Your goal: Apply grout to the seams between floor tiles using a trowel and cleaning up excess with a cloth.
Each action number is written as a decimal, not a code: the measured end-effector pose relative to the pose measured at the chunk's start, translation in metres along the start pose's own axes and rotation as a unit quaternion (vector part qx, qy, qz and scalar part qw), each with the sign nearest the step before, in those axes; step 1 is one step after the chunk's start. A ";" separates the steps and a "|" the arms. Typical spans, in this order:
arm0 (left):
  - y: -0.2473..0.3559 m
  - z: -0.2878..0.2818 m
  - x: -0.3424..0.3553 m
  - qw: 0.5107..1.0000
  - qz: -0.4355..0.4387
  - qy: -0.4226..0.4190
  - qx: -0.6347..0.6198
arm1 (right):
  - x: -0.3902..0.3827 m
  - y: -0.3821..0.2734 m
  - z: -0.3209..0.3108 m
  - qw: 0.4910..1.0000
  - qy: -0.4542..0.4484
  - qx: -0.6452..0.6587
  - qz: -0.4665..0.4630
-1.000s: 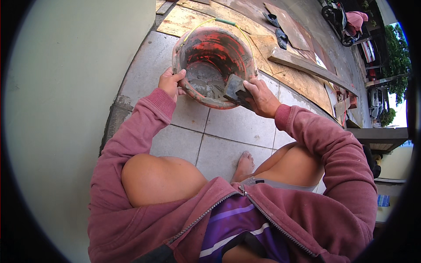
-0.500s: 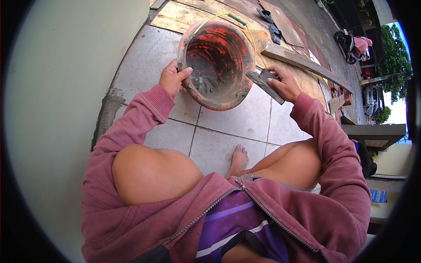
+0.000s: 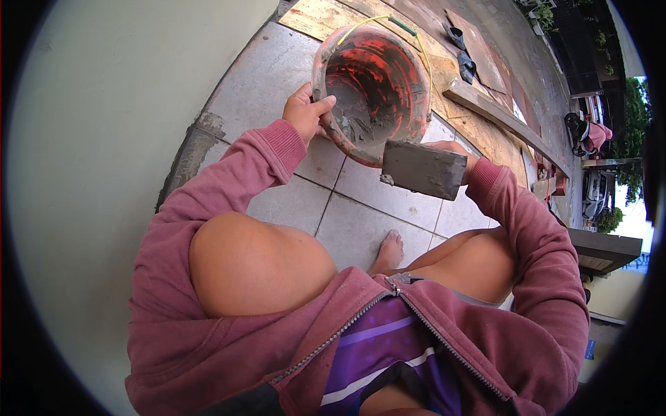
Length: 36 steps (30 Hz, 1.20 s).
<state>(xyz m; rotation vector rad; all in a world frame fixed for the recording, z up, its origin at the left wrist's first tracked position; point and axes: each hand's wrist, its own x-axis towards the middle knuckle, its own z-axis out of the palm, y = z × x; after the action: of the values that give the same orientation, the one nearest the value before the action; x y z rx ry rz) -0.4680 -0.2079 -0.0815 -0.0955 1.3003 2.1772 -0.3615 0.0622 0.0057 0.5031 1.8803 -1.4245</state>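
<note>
From where I stand, the bucket (image 3: 388, 73) is the thing to watch: its mouth faces back toward the crouching person, its red inner wall is streaked with grey, and wet mortar (image 3: 368, 128) lies low inside on the near side. The left hand (image 3: 305, 114) grips the bucket's left rim, thumb over the lip and the other fingers bent round the outside. The right hand (image 3: 458, 148) is at the bucket's near right, closed on a flat grey slab (image 3: 424, 170) from behind; the slab hides most of its fingers, so I can't tell exactly how they sit. What matters here is how that slab lies to the bucket: just to the near right of the mouth, its long axis running roughly left to right, its left end closest to the rim and its right end by the right wrist. Its upper left corner overlaps the rim from this angle, and I can't tell whether the two touch. The broad smeared face is turned up, with a small clump of mortar at the lower left corner. The right hand is plainly the nearer one to the slab; the left is across the bucket's mouth from it. Beyond the bucket, plywood sheets (image 3: 309, 19) cover the ground; right of it runs a long beam (image 3: 499, 114); pale tiles (image 3: 378, 197) show on its near side.
</note>
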 end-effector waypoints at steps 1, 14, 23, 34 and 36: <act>0.010 -0.009 0.002 1.000 0.009 0.016 -0.023 | 0.003 0.002 -0.014 0.999 -0.025 -0.018 -0.011; 0.126 -0.080 0.109 0.965 -0.040 0.005 0.258 | 0.159 0.015 0.167 0.980 -0.141 0.134 -0.044; 0.142 -0.063 0.122 0.965 0.057 -0.030 0.255 | 0.206 -0.010 0.289 0.883 0.126 -0.326 -0.314; 0.147 -0.085 0.093 0.938 0.086 0.035 0.335 | 0.212 -0.011 0.294 0.911 -0.010 -0.241 -0.336; 0.148 -0.092 0.090 0.935 0.053 0.066 0.345 | 0.217 -0.023 0.296 0.914 -0.006 -0.243 -0.324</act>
<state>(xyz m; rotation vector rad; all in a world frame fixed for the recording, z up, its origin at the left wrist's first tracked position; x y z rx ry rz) -0.6408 -0.2941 -0.0454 0.1139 2.1113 1.6917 -0.4323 -0.2476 -0.1793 -0.4144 2.4081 -1.2418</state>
